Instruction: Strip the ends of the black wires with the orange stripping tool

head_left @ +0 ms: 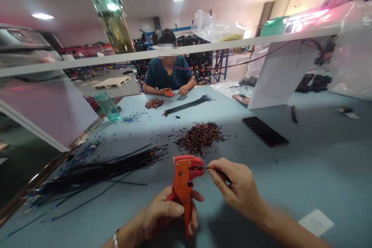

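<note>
A red and orange wire stripper (pixel 182 178) stands upright in my left hand (pixel 165 211), whose fingers wrap round its handles. Its jaws point right, toward my right hand (pixel 236 182). Between the thumb and forefinger of that hand is a thin black wire (pixel 205 167), its tip at the jaws. Most of the wire is hidden by the hand. Beyond the tool lies a heap of short black and copper-coloured pieces (pixel 200 137). To the left, a long bundle of black wires (pixel 101 172) with blue ends is spread on the blue-grey table (pixel 232 147).
A black phone (pixel 265 131) lies on the right, with a white paper (pixel 316 223) nearer me. Across the table a person (pixel 168 73) holds an orange tool (pixel 169 92) beside another wire bundle (pixel 188 104). A green bottle (pixel 107 106) stands at the left edge. A white shelf bar (pixel 197 48) crosses above.
</note>
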`<state>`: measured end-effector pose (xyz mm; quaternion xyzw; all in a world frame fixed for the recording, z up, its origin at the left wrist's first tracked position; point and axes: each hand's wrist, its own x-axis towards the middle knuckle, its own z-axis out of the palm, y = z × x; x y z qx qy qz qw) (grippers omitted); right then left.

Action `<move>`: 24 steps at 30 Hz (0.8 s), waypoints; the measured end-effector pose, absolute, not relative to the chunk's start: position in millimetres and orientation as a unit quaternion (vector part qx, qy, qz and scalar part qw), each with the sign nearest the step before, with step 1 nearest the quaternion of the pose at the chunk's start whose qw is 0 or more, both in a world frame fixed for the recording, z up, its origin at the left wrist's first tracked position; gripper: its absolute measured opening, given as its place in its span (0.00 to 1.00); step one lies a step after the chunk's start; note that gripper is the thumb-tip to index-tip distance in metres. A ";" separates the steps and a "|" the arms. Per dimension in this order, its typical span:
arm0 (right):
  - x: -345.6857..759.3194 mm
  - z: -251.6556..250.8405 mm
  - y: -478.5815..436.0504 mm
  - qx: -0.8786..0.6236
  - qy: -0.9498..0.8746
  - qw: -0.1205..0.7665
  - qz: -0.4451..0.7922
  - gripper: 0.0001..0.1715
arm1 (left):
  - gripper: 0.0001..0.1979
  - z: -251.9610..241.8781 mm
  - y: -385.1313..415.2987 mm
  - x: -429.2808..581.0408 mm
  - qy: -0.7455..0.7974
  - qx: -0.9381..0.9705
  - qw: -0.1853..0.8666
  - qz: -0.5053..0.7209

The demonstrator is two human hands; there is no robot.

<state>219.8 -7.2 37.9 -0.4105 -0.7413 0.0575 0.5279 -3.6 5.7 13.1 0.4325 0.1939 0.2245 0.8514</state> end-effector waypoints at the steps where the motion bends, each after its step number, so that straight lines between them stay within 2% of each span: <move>1: 219.8 37.5 -7.2 -0.410 -0.745 0.523 0.058 0.09 | 0.24 14.2 5.6 -3.3 0.196 0.432 0.852 0.223; 13: 222.2 32.4 -7.8 -0.396 -0.768 0.503 0.020 0.10 | 0.24 12.6 4.7 -5.0 0.207 0.428 0.853 0.217; 24: 225.6 34.3 -3.7 -0.360 -0.781 0.475 -0.189 0.12 | 0.22 8.5 2.3 -3.9 0.213 0.415 0.856 0.221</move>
